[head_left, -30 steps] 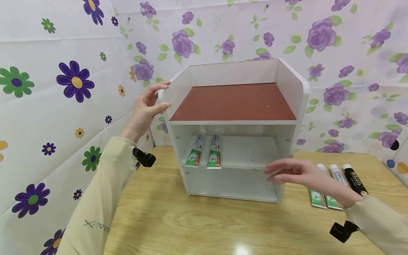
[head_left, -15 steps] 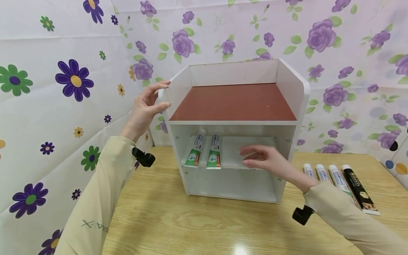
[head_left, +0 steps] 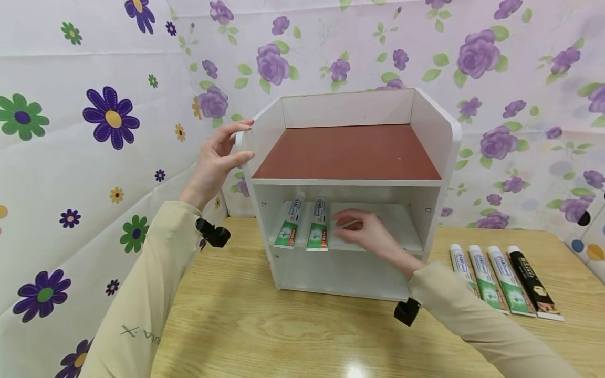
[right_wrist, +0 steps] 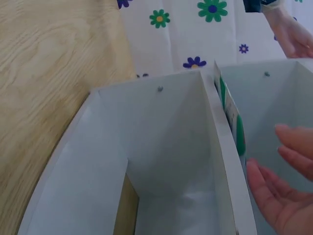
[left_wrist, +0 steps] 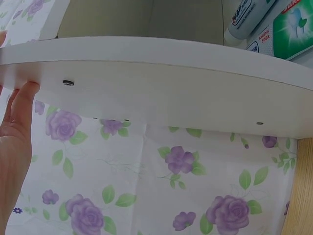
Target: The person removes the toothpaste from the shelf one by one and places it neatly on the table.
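Observation:
My left hand (head_left: 212,163) holds the upper front edge of the left side panel of a small white shelf unit (head_left: 347,182), thumb inside and fingers outside. In the left wrist view, fingertips (left_wrist: 30,90) press the panel's outer face. Two green and white toothpaste tubes, one at left (head_left: 289,223) and one beside it (head_left: 318,226), lie side by side on the middle shelf, their flat ends at its front edge. My right hand (head_left: 366,231) reaches over that shelf, just right of the second tube. Its fingers are relaxed and bent, with nothing held between them and the thumb.
On the wooden table (head_left: 302,336), right of the unit, several toothpaste tubes (head_left: 510,283) lie in a row, the rightmost a black tube (head_left: 534,283). The unit has a brown top board (head_left: 347,152). Flowered cloth (head_left: 340,47) hangs behind and at left.
My right hand has moved left from the unit's right side to beside the second tube, uncovering the tubes on the table. My left hand has stayed on the side panel.

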Action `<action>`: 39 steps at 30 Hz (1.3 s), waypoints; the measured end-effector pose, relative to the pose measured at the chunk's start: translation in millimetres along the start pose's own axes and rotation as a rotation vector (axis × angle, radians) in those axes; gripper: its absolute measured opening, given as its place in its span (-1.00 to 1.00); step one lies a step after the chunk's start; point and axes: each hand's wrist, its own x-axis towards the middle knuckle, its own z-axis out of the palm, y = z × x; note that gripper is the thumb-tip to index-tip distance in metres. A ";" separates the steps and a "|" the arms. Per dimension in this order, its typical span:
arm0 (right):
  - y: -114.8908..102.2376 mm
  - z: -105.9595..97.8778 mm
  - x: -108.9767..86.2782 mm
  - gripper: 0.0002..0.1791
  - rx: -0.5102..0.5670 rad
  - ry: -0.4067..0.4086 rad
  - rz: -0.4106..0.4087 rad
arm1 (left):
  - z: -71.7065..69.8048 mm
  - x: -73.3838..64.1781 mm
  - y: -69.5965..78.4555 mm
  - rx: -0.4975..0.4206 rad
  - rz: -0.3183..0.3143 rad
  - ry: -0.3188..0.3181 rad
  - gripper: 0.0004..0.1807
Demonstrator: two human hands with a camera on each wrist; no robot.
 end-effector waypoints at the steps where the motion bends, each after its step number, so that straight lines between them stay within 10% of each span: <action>1: -1.2 2.8 0.9 -0.56 -0.010 0.010 0.013 | 0.3 0.0 0.2 0.002 0.000 0.000 -0.53; 27: -15.2 37.1 19.7 -0.72 -0.250 0.016 0.070 | 1.0 1.0 -0.1 -0.033 -0.004 -0.001 -0.53; 39: -27.1 41.5 29.2 -0.72 -0.178 -0.069 0.205 | 0.6 0.9 -0.3 -0.027 -0.003 0.003 -0.52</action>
